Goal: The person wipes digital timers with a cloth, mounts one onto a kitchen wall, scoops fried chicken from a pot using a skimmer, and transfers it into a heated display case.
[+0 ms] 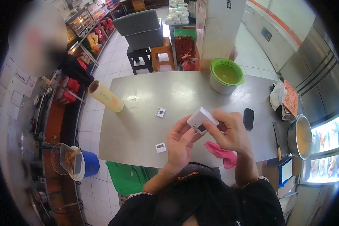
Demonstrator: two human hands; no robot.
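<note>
Both hands hold a white rounded handheld device with a small dark screen [202, 115] above the steel table [147, 132]. My left hand [179, 145] is closed around its left side and lower edge. My right hand [230, 130] grips the right side, its thumb lying across the front by the screen. Two smaller white square devices with dark displays lie to the left, one farther back [160, 112] and one nearer the front edge [161, 147]. Below my right hand rests a crumpled pink cloth [221, 153]. A black phone [248, 119] lies just right of that hand.
A roll of plastic wrap [106, 96] stands at the table's left. Toward the back sits a pale bucket with a green strainer [226, 75]. The right side holds a knife [277, 141] and a metal bowl [300, 137]. Another person [73, 67] is at far left.
</note>
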